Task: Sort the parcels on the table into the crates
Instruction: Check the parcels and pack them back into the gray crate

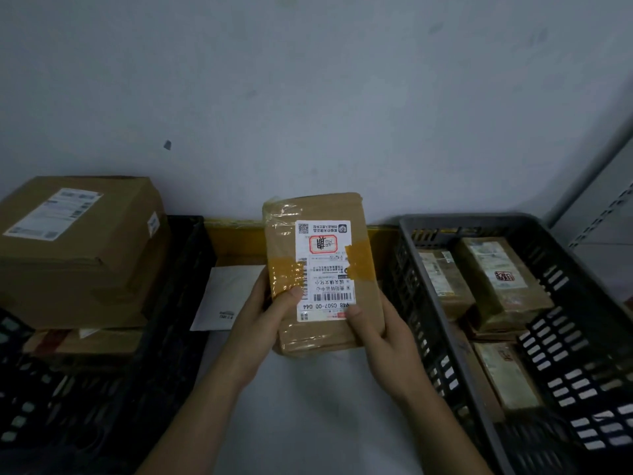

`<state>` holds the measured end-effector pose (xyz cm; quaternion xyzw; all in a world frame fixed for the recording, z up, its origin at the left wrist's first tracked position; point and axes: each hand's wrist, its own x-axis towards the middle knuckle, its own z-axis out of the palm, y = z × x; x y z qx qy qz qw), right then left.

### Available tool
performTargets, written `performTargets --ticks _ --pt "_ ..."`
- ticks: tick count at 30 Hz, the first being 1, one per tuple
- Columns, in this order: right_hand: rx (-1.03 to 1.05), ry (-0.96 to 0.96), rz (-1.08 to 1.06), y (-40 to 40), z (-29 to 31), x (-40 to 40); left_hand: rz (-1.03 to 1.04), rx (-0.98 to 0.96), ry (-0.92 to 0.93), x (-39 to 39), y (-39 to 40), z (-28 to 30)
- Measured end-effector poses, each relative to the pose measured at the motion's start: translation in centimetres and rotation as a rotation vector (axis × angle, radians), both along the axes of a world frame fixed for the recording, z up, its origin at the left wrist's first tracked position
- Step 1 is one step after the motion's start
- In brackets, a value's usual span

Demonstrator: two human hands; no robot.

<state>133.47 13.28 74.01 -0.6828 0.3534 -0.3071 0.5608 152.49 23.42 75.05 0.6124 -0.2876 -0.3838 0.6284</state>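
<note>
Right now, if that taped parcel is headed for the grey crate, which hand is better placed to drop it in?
Probably the right hand: it grips the parcel on the side next to the grey crate. The left hand holds the far side.

The held parcel (pixel 318 269) is brown cardboard, matt where bare, wrapped in glossy clear tape that wrinkles and catches light at its far end; amber-tinted tape strips cross it, smooth and shiny; its white paper label (pixel 325 269) looks smooth and faintly sheened. The large box (pixel 78 248) on the left is plain matt corrugated cardboard with a white paper label; the left crate (pixel 178 303) is black slotted plastic, dull; the right crate (pixel 428 303) is grey slotted plastic, likewise matt. Parcels in the right crate (pixel 496 282) are brown cardboard under shiny tape. A white envelope (pixel 226 296) looks like matt paper; the table (pixel 318 406) is smooth and pale; the wall (pixel 308 97) is matt painted, lightly scuffed.
</note>
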Motion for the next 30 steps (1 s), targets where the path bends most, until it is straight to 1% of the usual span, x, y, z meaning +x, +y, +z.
performTargets --ticks 2,5,10,13,17,19,20,22,24,26,30 --pt "0.078 0.004 0.090 -0.3 1.1 -0.6 -0.024 0.012 0.018 -0.1 -0.3 0.1" --pt "0.121 0.055 0.119 -1.1 2.6 -2.4 -0.073 0.026 0.042 -0.7 -0.8 0.3" --pt "0.140 0.130 -0.019 -2.9 5.6 -7.0 -0.235 0.010 -0.080 -3.9 -3.3 1.8" --pt "0.142 0.151 -0.076 -3.6 7.1 -10.8 -0.370 -0.035 -0.103 -6.3 -5.4 2.6" --pt "0.114 0.209 -0.160 -4.3 8.7 -16.1 -0.538 -0.019 -0.109 -10.2 -7.6 2.8" --pt "0.091 0.223 -0.204 -4.9 9.4 -18.7 -0.544 -0.003 -0.204 -12.0 -8.5 2.7" --pt "0.080 0.233 -0.230 -5.4 9.6 -20.0 -0.540 -0.006 -0.281 -12.8 -8.9 2.6" --pt "0.083 0.259 -0.272 -6.6 9.4 -22.6 -0.502 0.008 -0.504 -14.2 -9.5 1.9" --pt "0.102 0.303 -0.276 -7.9 8.8 -24.8 -0.455 0.095 -0.711 -15.3 -10.2 0.2" --pt "0.128 0.365 -0.247 -9.4 7.5 -26.3 -0.426 0.204 -0.826 -16.4 -10.8 -1.2" --pt "0.240 0.485 -0.128 -12.8 3.6 -27.8 -0.388 0.336 -0.998 -19.3 -12.2 -3.2"
